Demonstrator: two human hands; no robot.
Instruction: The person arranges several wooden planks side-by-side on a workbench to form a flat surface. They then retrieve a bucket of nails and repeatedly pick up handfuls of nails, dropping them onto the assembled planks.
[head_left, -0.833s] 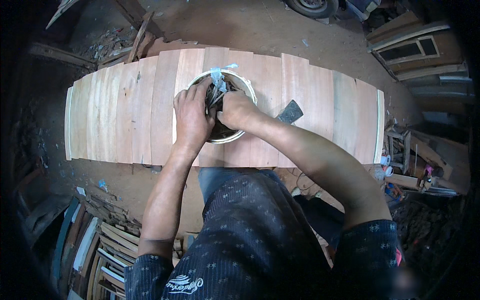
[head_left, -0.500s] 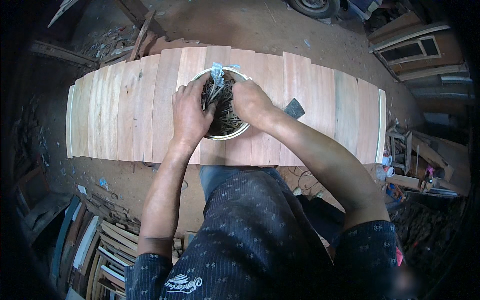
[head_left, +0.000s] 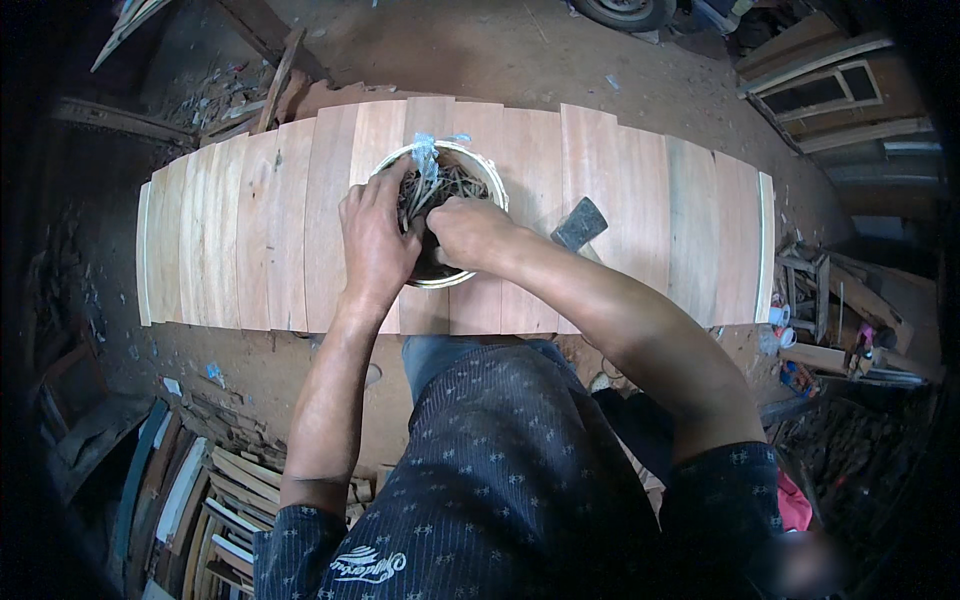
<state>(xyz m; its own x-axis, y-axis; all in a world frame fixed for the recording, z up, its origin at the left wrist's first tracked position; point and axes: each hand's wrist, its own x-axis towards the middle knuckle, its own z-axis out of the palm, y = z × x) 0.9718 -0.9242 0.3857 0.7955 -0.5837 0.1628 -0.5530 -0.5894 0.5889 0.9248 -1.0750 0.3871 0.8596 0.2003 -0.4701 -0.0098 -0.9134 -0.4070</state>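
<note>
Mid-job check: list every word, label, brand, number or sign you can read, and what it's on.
Dark blue patterned shirt: white script lettering near the picture's lower edge; wording left unquoted.
Round white-rimmed bucket, dark grey metal tool head and pale wooden boards: no lettering I can make out.
Small white items at right: too small to tell.

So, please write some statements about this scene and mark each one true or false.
1. The left hand and right hand are both at the round white bucket. True.
2. A dark metal tool head lies left of the bucket. False: the tool head is right of it.
3. Thin grey pieces lie inside the bucket. True.
4. A light-blue strip hangs at the near rim. False: the strip is at the far rim.
5. Pale wooden boards lie under the bucket. True.
</note>
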